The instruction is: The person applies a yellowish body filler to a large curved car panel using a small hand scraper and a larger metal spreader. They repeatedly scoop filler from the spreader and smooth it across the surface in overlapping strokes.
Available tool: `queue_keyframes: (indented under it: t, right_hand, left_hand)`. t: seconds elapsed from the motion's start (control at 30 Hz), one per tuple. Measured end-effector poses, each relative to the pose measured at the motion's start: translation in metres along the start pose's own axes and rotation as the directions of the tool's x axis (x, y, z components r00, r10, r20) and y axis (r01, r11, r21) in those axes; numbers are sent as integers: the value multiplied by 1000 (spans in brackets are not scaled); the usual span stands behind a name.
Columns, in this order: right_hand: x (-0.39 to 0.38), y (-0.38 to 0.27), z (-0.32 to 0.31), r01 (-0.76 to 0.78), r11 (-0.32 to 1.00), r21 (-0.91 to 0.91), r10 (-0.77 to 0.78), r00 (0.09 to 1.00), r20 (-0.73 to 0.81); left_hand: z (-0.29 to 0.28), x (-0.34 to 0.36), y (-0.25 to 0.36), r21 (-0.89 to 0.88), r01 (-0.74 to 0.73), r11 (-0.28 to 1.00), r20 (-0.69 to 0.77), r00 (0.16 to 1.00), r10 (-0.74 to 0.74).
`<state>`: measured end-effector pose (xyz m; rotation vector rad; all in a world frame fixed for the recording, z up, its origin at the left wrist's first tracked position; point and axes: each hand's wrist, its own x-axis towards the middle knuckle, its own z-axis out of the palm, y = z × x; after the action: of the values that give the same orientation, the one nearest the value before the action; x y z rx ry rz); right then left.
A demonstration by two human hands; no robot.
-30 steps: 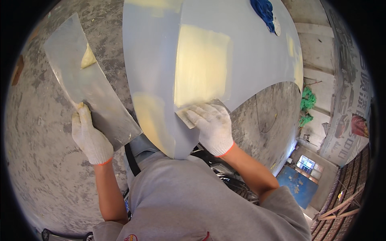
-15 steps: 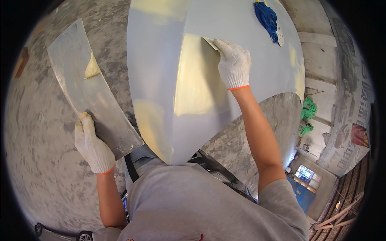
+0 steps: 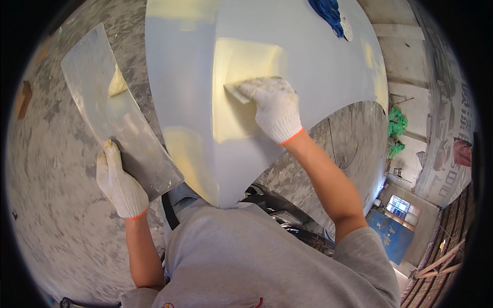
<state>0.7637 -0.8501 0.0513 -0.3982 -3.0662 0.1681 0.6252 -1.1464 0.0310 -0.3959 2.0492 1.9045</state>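
My left hand [image 3: 120, 182], in a white knit glove, grips the lower edge of a long metal plate [image 3: 120, 118]. A dab of pale yellow body filler [image 3: 117, 83] sits on the plate's right edge. Closed around a small flat scraper [image 3: 235, 93] is my gloved right hand [image 3: 275, 105]. The scraper rests against a pale yellow filler patch [image 3: 229, 126] on a grey car body panel [image 3: 246, 169]. More yellow patches show on the panel's lower left, top and right side. My fingers hide part of the scraper.
A blue cloth [image 3: 327, 14] and a pale round disc [image 3: 347, 30] lie on the panel's far right. Stained concrete floor [image 3: 61, 169] spreads to the left. Green material [image 3: 397, 123] and a printed banner [image 3: 442, 154] are at the right, with a blue panel [image 3: 390, 235] below.
My right hand has drawn the scraper down and left across the yellow patch. The panel appears shifted left in view. My left hand and the plate have barely moved.
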Motion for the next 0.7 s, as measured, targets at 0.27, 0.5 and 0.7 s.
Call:
queue_keyframes:
  t: [0.27,0.5,0.7]
  right_hand:
    - [-86,-39,3,61,997,43,-64,996,63]
    - [-83,-21,-17,10,1000,20,-9,998,-61]
    - [9,66,-4,-137,989,-55,108,925,-364]
  left_hand:
    - [-5,9,-12,16,4,1000,76,997,-5]
    - [-7,7,-10,38,22,999,36,999,-23]
    - [-5,-2,1,74,48,996,16,999,-49]
